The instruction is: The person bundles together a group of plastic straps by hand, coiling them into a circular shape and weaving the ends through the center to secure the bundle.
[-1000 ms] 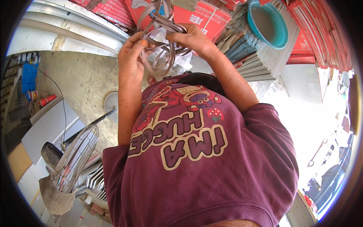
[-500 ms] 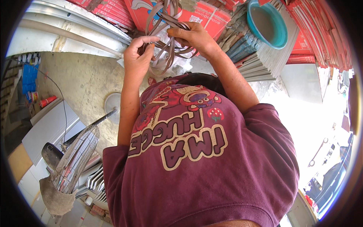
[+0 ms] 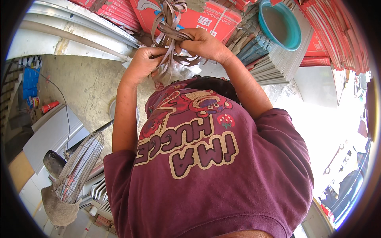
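Observation:
A tangled bundle of flat brown-grey strapping (image 3: 170,29) hangs between my two hands at the top of the view, its loops rising above them and drooping below. My left hand (image 3: 143,63) pinches the strapping at its lower left, with fingers bent and closed. From the right, my right hand (image 3: 206,44) grips the middle of the bundle, its fingers curled around several bands. Parts of the fingertips on both hands are hidden by the loops. Below the bundle, crumpled clear plastic (image 3: 184,72) shows.
Red cartons (image 3: 224,20) stand behind the bundle. A teal basin (image 3: 293,39) sits upper right on stacked tiles (image 3: 274,67). Pale metal-like rails (image 3: 79,33) run along the upper left. At lower left stands a pedestal fan (image 3: 81,164), near leaning panels (image 3: 55,135).
My left hand has moved left and down, its raised index finger now closed onto the strapping. My right hand has shifted slightly down, and the loops are gathered more tightly.

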Available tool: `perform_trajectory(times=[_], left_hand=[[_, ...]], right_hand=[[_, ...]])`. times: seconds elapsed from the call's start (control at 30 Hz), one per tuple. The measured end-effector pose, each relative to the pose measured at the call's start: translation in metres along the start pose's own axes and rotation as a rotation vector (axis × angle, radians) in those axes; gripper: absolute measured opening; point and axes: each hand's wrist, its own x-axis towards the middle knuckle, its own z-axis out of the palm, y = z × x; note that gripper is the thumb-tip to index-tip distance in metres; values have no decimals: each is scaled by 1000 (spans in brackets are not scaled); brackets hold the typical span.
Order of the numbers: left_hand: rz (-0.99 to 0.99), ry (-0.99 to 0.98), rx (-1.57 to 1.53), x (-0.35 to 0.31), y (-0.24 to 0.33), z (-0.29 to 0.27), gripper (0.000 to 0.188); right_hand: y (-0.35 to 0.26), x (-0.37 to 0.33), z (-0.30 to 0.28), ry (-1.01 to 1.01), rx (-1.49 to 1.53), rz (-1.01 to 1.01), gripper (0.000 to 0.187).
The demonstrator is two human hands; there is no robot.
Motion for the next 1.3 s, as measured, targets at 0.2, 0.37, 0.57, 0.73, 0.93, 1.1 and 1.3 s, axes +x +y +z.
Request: perform_trajectory(times=[0.2, 0.37, 0.57, 0.73, 0.93, 1.1, 1.3], left_hand=[[-22, -77, -340, 0, -3, 9, 24], [-29, -163, -455, -3, 2, 18, 28], [-3, -117, -636, 3, -17, 32, 23], [90, -76, -803, 9, -15, 40, 21], [142, 61, -857, 16, -12, 48, 16], [149, 350, -830, 24, -9, 56, 19], [213, 417, -1018, 30, -11, 47, 20]], right_hand=[[7, 4, 5, 247, -385, -216, 13], [-8, 0, 7, 416, -800, -143, 22], [-5, 2, 10, 456, -975, -225, 21], [-1, 5, 24, 455, -1158, -274, 35], [1, 4, 29, 428, -1127, -356, 43], [3, 3, 35, 373, -1133, -323, 45], [-1, 1, 37, 279, -976, -341, 52]])
